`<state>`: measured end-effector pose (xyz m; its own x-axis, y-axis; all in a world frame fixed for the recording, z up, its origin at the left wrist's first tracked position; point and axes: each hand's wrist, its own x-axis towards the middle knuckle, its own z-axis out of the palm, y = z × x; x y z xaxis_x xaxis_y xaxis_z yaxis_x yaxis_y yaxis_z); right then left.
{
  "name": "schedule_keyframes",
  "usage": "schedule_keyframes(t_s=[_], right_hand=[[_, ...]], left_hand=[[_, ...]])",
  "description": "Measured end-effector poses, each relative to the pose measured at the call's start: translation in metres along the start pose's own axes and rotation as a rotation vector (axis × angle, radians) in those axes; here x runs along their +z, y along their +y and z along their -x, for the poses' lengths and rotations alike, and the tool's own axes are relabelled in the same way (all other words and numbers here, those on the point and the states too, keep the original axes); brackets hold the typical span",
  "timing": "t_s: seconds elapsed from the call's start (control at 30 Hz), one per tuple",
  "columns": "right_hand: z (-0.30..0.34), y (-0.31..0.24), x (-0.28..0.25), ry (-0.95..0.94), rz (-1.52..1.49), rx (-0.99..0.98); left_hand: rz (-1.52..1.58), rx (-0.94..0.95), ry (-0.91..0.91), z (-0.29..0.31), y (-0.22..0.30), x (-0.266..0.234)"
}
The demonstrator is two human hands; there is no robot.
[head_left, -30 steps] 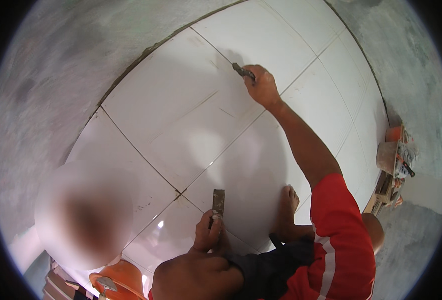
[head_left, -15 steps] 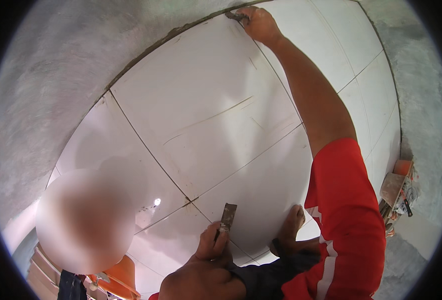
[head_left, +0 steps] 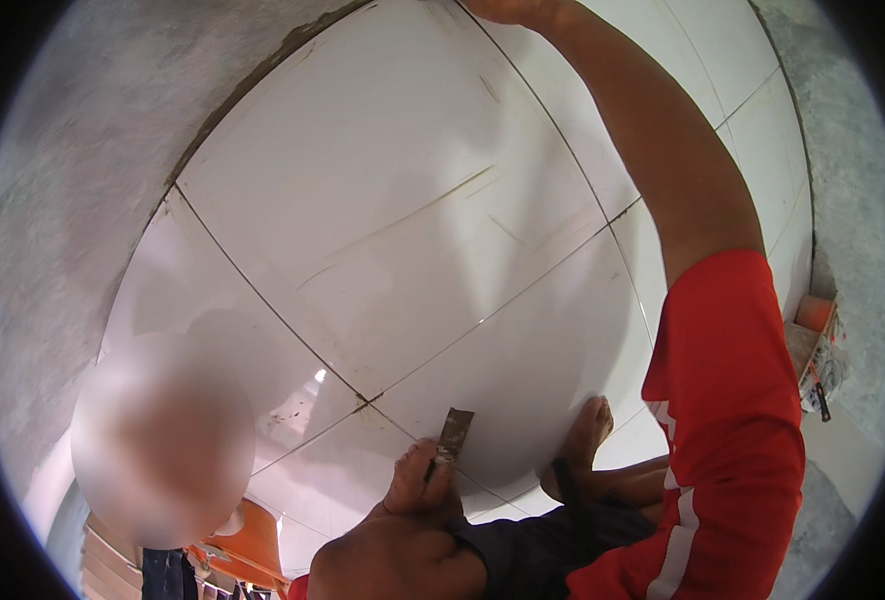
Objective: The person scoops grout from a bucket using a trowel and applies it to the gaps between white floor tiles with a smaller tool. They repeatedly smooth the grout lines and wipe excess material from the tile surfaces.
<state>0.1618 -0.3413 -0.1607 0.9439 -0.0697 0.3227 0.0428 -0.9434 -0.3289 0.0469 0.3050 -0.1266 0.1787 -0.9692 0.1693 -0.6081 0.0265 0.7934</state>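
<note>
My left hand (head_left: 421, 485) is low in the middle, closed around the handle of a putty knife (head_left: 456, 432). Its flat, stained blade points up and away over the white floor tiles (head_left: 403, 200). My right arm, in a red sleeve, reaches far ahead. At the top edge, my right hand (head_left: 511, 8) is mostly cut off, close to the joint between two tiles. Half a second ago its fingers were curled on a dark grey piece; now only a dark bit shows at the picture's edge. Brown smears mark the large tile between my hands.
A grey plastered wall (head_left: 93, 180) curves along the left. At the lower left is another person (head_left: 163, 440), blurred, near an orange plastic object (head_left: 248, 540). My bare right foot (head_left: 585, 435) rests on the tiles. Containers and tools (head_left: 813, 340) stand by the right wall.
My right hand has moved up, mostly out of the picture. The view has shifted slightly, with the far tiles sliding up and left. My left hand and the putty knife have hardly moved.
</note>
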Motion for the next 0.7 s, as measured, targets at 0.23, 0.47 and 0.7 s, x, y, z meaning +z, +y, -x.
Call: schedule_keyframes(t_s=[0.23,0.47,0.7], right_hand=[[0.057,-0.071,-0.026,-0.248,-0.011,0.197],[0.162,-0.135,-0.052,-0.271,-0.079,0.229],[0.273,-0.235,-0.067,-0.210,-0.141,0.371]], left_hand=[[-0.120,-0.036,-0.061,0.037,-0.006,0.010],[0.390,-0.410,-0.053,0.021,0.002,0.006],[0.685,-0.732,-0.057,0.017,0.012,0.002]])
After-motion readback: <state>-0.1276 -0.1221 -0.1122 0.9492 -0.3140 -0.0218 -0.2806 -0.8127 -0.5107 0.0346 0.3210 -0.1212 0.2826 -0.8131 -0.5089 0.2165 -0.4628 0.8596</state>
